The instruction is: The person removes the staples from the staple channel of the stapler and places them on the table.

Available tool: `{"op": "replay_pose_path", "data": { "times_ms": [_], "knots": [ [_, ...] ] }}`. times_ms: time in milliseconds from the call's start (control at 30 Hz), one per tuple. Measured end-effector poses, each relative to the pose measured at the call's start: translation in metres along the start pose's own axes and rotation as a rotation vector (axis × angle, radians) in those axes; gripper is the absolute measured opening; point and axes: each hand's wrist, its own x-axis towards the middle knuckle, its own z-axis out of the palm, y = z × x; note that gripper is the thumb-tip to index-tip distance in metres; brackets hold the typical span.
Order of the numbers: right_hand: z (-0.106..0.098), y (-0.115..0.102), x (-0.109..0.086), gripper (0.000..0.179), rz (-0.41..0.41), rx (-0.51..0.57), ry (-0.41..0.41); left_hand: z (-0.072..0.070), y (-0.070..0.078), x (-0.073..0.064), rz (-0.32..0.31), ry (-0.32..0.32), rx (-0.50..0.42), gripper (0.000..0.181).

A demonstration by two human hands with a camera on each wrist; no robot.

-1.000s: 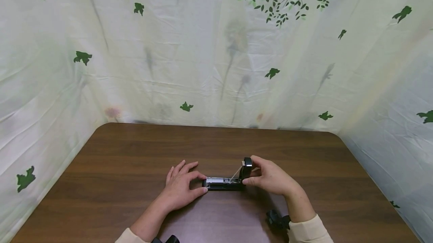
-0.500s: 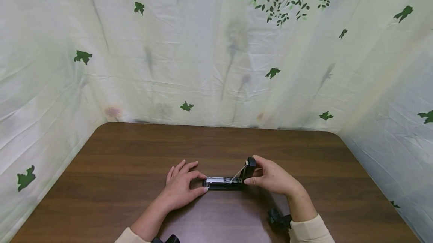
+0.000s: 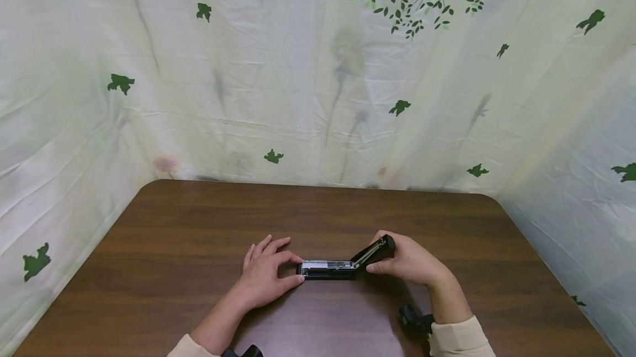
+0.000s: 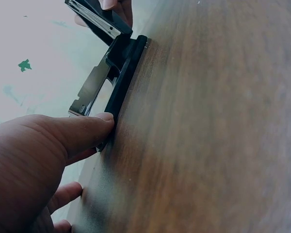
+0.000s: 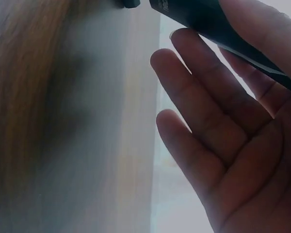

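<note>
A black stapler [image 3: 328, 273] lies on the brown table with its top cover swung up and back toward the right, baring the metal magazine [image 4: 93, 88]. My left hand [image 3: 268, 277] grips the left end of its base between thumb and index finger, the other fingers spread on the tabletop. At the other end, my right hand [image 3: 409, 257] holds the raised top cover [image 3: 374, 252] between thumb and fingers. In the right wrist view the cover [image 5: 199, 17] lies under the thumb, while the lower fingers stay off it.
The brown wooden table [image 3: 223, 219] has rounded far corners. A pale cloth curtain [image 3: 298, 70] with leaf prints hangs behind it and at both sides. Dark wrist cameras sit at both wrists, the right one [image 3: 414, 318] just above the sleeve.
The stapler's top cover has tilted from nearly upright farther back to the right, carried by my right hand. My left hand and the base stay in place.
</note>
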Motion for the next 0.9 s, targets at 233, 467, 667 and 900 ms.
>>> {"op": "replay_pose_path", "data": {
  "times_ms": [233,467,667,900],
  "knots": [
    [-0.002,0.001,0.001,0.03,0.012,-0.001,-0.004,0.001,-0.001,0.001,0.001,0.001,0.01,0.023],
    [-0.007,0.001,-0.002,0.03,0.074,0.052,-0.045,0.001,-0.001,0.001,0.0,-0.004,0.01,0.024],
    [-0.01,0.003,-0.004,0.027,0.097,0.041,-0.054,0.0,-0.001,0.001,0.001,-0.004,0.006,0.024],
    [-0.015,0.0,-0.006,0.026,0.14,-0.004,-0.051,0.001,-0.001,0.001,0.0,0.0,0.004,0.024]
  ]
}}
